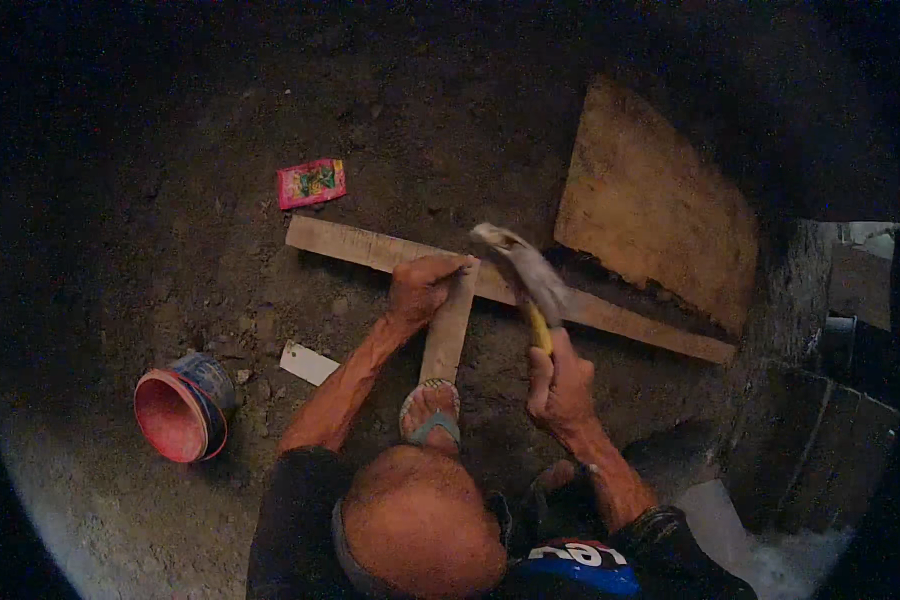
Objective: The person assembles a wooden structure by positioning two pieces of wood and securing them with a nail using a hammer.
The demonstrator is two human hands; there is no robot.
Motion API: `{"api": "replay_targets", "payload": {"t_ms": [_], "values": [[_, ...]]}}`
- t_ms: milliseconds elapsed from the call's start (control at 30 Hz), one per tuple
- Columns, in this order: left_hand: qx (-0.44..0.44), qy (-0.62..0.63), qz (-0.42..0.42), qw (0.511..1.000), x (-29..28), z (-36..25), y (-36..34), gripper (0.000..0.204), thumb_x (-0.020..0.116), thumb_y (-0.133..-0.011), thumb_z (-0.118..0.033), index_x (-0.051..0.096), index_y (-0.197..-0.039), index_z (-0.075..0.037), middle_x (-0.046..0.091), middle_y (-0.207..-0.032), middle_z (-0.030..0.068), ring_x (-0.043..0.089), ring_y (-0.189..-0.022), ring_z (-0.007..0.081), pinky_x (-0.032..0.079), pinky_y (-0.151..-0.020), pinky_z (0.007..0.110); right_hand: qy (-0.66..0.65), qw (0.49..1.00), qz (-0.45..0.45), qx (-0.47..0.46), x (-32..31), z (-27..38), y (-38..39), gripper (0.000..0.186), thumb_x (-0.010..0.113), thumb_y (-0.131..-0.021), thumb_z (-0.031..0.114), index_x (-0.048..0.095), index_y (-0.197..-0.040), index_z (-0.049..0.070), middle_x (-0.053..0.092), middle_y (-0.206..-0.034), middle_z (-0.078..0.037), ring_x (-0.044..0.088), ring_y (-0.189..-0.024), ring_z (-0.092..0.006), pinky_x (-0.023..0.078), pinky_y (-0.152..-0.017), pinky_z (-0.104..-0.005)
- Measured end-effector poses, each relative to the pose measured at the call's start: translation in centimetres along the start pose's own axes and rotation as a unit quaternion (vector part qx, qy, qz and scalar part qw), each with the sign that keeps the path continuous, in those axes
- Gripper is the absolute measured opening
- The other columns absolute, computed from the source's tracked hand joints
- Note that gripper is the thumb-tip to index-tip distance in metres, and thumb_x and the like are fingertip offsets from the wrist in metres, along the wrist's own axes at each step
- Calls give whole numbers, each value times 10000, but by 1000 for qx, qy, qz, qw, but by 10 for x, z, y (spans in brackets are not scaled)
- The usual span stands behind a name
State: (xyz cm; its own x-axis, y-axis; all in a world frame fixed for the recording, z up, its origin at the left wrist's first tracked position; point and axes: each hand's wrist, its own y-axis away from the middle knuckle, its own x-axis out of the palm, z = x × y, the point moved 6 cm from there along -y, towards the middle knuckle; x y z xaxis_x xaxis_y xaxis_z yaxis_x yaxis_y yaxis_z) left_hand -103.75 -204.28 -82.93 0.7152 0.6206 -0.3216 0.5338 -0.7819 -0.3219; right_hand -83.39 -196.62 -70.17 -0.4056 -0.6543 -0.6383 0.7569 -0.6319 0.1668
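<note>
My right hand (pixel 562 385) grips the yellow handle of a hammer (pixel 537 325). The hammer's metal head is raised and smeared by motion, to the right of the place where two pieces of wood meet. There the end of a short wooden board (pixel 448 335) meets a long wooden bar (pixel 340 240). My left hand (pixel 422 287) is closed at this joint, its fingertips pinched near the board's far end. What they hold is too small to make out. My foot in a flip-flop (pixel 432 415) presses on the board's near end.
A pink and yellow packet (pixel 312 184) lies beyond the bar's left end. A red-lined bucket (pixel 175 412) rests tipped at the left, and a white card (pixel 308 364) lies by my left forearm. A wide plywood piece (pixel 660 200) sits at the far right on the dirt floor.
</note>
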Motion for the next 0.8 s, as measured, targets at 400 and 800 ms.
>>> {"api": "replay_targets", "payload": {"t_ms": [400,800], "values": [[-6,-39,50,998,1,-7,0,265,635,-781,16,744,-1022,-3,745,-988,180,740,-907,335,588,-781,398,19,986,-100,-135,3,-12,13,185,612,-997,234,556,-1067,72,611,-641,-213,627,-524,-425,485,-455,-500],[-257,-177,-151,938,21,-10,89,676,782,-864,-300,431,-1327,46,626,-1048,151,654,-896,331,542,-804,443,-50,977,-142,-149,-32,23,3,361,541,-1038,364,554,-935,18,527,-654,-45,500,-513,-144,415,-480,-305]]}}
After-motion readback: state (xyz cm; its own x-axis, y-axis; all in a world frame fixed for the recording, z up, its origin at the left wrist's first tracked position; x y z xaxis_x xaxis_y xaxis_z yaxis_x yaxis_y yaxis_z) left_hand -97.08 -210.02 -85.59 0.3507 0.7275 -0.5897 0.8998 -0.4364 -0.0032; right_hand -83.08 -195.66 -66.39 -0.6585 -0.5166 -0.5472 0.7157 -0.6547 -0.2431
